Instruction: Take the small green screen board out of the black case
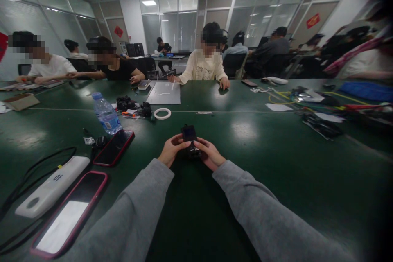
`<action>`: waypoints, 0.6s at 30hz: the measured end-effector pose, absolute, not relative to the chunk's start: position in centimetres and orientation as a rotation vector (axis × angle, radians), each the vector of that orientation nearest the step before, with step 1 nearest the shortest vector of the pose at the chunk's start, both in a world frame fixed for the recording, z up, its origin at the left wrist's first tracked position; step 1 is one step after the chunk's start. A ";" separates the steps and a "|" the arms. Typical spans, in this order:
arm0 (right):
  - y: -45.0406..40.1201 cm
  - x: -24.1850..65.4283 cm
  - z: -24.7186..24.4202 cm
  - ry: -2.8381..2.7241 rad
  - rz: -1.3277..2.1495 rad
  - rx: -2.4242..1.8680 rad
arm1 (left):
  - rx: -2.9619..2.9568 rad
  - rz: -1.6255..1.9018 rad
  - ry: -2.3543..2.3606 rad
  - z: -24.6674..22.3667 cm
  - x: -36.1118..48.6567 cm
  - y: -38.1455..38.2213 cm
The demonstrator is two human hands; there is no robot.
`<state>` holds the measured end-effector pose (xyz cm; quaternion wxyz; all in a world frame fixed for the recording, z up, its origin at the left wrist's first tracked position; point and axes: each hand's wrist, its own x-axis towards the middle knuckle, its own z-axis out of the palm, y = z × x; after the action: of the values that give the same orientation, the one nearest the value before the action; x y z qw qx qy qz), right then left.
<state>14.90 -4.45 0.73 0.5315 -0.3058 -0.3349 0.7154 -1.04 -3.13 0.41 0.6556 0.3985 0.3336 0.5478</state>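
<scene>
A small black device [188, 133] with a dark screen at its top and light-marked buttons below is held upright over the green table [260, 163]. My left hand [172, 148] grips its left side, the thumb on the front near the buttons. On the right side my right hand [210, 153] holds the same device, its thumb also on the front. Both thumb tips come close together below the screen. The other fingers are mostly hidden behind the device.
Left lie a red-edged phone [113, 148], a pink-cased phone [69, 217], a white power bank [53, 186] with black cables and a water bottle [106, 114]. Beyond are a white ring [162, 114], a closed laptop [165, 93] and seated people. Cables and parts lie right.
</scene>
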 end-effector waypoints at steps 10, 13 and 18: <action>-4.5 14.8 0.9 -0.791 1.700 -0.732 | 0.861 1.267 0.777 0.3 -0.9 -3.0; -4.4 14.8 0.9 -0.782 1.707 -0.731 | 0.857 1.258 0.792 0.3 -0.9 -3.1; -4.4 14.8 0.5 -0.800 1.692 -0.743 | 0.843 1.243 0.755 0.0 -0.7 -3.0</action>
<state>14.79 -4.37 0.49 0.5348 -0.3118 -0.3356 0.7100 -0.73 -2.95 0.05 0.6671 0.3735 0.3344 0.5510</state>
